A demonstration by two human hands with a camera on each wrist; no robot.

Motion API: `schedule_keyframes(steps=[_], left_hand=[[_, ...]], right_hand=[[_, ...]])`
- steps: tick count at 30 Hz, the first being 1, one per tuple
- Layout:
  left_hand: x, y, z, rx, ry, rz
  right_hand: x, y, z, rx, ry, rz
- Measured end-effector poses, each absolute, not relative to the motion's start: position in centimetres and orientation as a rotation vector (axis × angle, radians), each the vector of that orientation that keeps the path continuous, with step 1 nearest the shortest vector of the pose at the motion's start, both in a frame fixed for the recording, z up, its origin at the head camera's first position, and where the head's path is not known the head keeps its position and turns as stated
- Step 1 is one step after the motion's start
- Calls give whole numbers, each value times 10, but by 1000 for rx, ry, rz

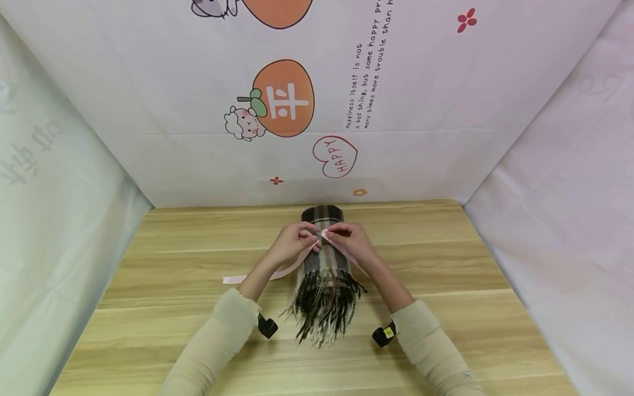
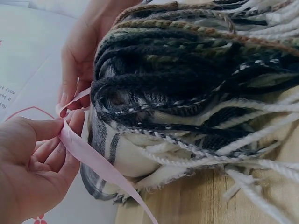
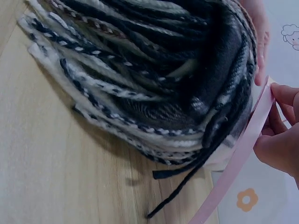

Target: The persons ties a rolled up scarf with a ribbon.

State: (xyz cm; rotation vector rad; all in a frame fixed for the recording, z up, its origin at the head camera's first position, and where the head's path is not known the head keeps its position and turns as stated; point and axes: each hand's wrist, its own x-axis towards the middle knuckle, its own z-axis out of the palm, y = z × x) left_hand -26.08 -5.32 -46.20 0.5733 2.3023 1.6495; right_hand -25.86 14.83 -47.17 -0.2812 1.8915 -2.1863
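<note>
Pointing its fringe (image 1: pixel 322 313) straight at the person, the rolled plaid scarf (image 1: pixel 327 269) lies at the middle of the table (image 1: pixel 188 247), near the back edge, long axis running away from the body, rounded far end towards the back wall (image 1: pixel 421 110). And over the top of the roll, both hands meet! The left hand (image 1: pixel 293 242) pinches a pink ribbon (image 1: pixel 235 280) between thumb and fingers; just beside it, the right hand (image 1: pixel 354 240) pinches the ribbon too, fingertips almost together. One tail curves out to the left, its end flat on the wood; the other slants down the right flank.

Pale, streaky wood grain below, and white sheeting on three sides: creased side walls (image 1: pixel 559 181) with faint lettering, the back one printed with a red heart (image 1: pixel 335 157) reading HAPPY and an orange fruit (image 1: pixel 284 99). What texture here: soft woven checks in black, grey, brown and cream, twisted cords spilling out in dark and white strands, and that smooth, narrow ribbon against the fuzzy wool-like cloth.
</note>
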Motion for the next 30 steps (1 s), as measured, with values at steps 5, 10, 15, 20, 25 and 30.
schedule_keyframes(steps=[5, 10, 15, 20, 25, 30], left_hand=[[-262, -51, -464, 555, 2254, 1703], [-265, -50, -468, 544, 2232, 1727], [-267, -47, -470, 534, 2243, 1730], [-269, -46, -472, 527, 2288, 1726], [-269, -44, -473, 511, 2281, 1752], [-271, -44, -474, 445, 2194, 1810]], right_hand=[[-259, 143, -472, -364, 2040, -2115], [-261, 141, -473, -462, 2302, -1952], [-263, 139, -475, -537, 2475, -1850], [-262, 136, -474, -624, 2585, -1787], [-260, 135, -471, -629, 2664, -1737], [-256, 136, -467, -711, 2761, -1704]])
